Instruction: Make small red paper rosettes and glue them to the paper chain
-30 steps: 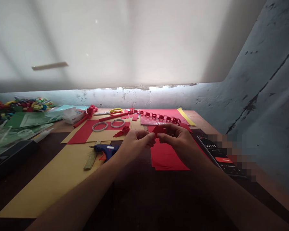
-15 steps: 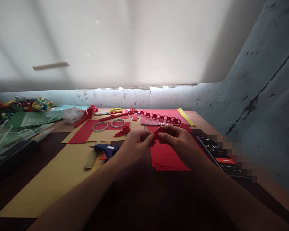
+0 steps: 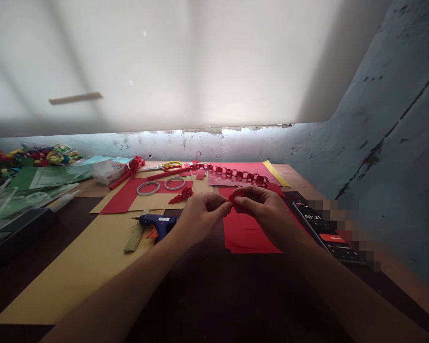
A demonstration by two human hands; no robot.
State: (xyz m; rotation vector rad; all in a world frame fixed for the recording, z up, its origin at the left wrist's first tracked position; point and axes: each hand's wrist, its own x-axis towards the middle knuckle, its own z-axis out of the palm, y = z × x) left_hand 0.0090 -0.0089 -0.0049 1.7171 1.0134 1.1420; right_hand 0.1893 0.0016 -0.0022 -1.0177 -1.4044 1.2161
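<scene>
My left hand [image 3: 199,213] and my right hand [image 3: 262,207] meet over the table, both pinched on a small red paper piece [image 3: 234,196] held between their fingertips. Under the hands lies a red paper sheet [image 3: 248,234]. A red paper chain [image 3: 232,172] stretches across the back of the table behind my right hand. A small crumpled red paper flower [image 3: 182,195] lies just left of my left hand.
A blue glue gun [image 3: 158,221] rests on a large yellow sheet [image 3: 75,271] at the left. Two white rings [image 3: 160,186], yellow scissors [image 3: 169,166] and a tissue pack [image 3: 107,170] lie further back. A phone [image 3: 325,232] lies at the right. Green sheets and coloured clutter [image 3: 32,166] fill the far left.
My hands have drawn slightly closer together around the red paper piece, which now shows less between the fingers. Nothing else on the table has moved.
</scene>
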